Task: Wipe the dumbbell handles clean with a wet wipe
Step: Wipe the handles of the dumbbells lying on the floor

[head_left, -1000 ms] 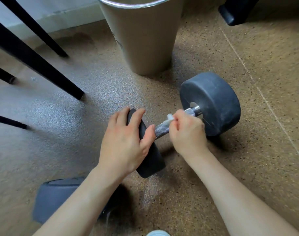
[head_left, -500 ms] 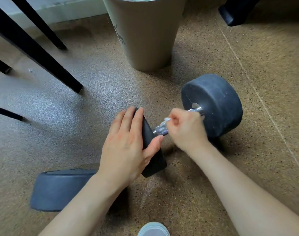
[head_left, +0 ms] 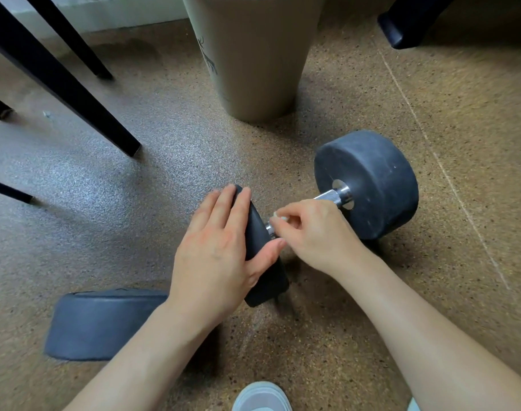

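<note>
dumbbell (head_left: 368, 185) is lying on the floor (head_left: 448, 262), mid-frame, handle (head_left: 328, 197) running from lower left up to the right. bin (head_left: 253, 60) is standing just behind it, rim cut off by the top edge. black legs (head_left: 63, 78) are slanting down at upper left, well apart from the dumbbell. open floor is showing to the right of the far head (head_left: 383, 170) and in front of it.

left hand (head_left: 217, 253) is lying over the near head (head_left: 266, 287), fingers (head_left: 223, 209) straight and flat on it, thumb resting on its inner face. right hand (head_left: 315, 232) is curling round the handle beside the near head, fingers (head_left: 294, 215) pinching a wipe (head_left: 278, 215).

only a scrap of wipe is showing; the rest is sitting under the fingers. right hand is covering most of the handle, leaving a knurled stretch bare by the far head. left hand is hiding most of the near head. a second weight (head_left: 102, 324) is lying at lower left, partly behind the left forearm. a shoe (head_left: 262, 397) is being cut off by the bottom edge.
</note>
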`<action>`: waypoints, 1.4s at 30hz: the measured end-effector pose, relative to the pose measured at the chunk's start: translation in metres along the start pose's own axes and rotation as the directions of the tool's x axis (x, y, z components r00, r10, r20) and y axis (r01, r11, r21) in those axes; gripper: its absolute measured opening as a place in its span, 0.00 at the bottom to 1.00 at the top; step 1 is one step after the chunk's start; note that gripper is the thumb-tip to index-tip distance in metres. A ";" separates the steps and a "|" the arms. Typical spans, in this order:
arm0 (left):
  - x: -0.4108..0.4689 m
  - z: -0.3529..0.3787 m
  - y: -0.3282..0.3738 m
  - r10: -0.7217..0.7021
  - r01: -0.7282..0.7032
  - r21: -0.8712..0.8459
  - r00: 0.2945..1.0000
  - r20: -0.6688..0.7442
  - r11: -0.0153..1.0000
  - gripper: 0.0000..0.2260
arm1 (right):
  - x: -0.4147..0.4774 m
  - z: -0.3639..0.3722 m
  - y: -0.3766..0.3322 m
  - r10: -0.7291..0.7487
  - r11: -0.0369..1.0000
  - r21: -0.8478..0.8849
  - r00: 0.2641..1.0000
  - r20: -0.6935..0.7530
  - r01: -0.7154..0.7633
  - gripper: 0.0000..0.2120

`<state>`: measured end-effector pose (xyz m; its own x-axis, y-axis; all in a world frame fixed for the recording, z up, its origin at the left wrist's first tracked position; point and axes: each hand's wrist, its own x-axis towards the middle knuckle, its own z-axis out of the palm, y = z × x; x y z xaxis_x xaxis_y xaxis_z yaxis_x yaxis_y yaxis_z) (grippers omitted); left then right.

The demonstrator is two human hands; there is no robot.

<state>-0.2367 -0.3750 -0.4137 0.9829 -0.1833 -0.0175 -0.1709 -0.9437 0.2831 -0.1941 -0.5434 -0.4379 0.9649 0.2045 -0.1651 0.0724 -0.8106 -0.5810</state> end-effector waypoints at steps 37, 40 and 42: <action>0.031 -0.031 -0.002 0.147 -0.123 -0.079 0.812 0.565 0.989 0.61 | -0.048 0.004 0.020 0.113 0.993 0.011 0.949 -0.293 -0.115 0.04; 0.027 -0.025 0.000 0.136 -0.096 -0.101 0.825 0.549 0.990 0.64 | -0.049 -0.005 0.039 0.227 0.972 0.049 0.881 -0.416 -0.228 0.06; 0.023 -0.020 0.005 0.118 -0.077 -0.101 0.851 0.512 0.992 0.68 | -0.059 0.006 0.025 0.160 0.987 0.045 0.928 -0.337 -0.154 0.06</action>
<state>-0.2139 -0.3782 -0.3934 0.7812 -0.4081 -0.4724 -0.2383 -0.8944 0.3786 -0.2504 -0.5722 -0.4475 0.9919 -0.1251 0.0220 -0.0888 -0.8068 -0.5842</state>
